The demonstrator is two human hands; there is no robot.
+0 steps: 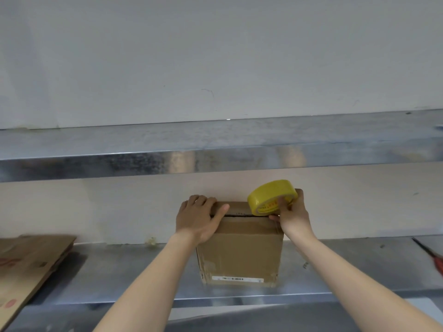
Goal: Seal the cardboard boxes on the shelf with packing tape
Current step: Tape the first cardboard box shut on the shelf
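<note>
The brown cardboard box [239, 250] stands on the metal shelf [119, 279]. The left hand [199, 218] presses spread fingers [206, 202] on its top flap at 10 o'clock. At 2 o'clock, the right hand [293, 213] pinches the yellow packing tape roll [268, 196] against the top corner.

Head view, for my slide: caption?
Left hand steadies cardboard box on shelf; right hand applies yellow tape roll.
</note>
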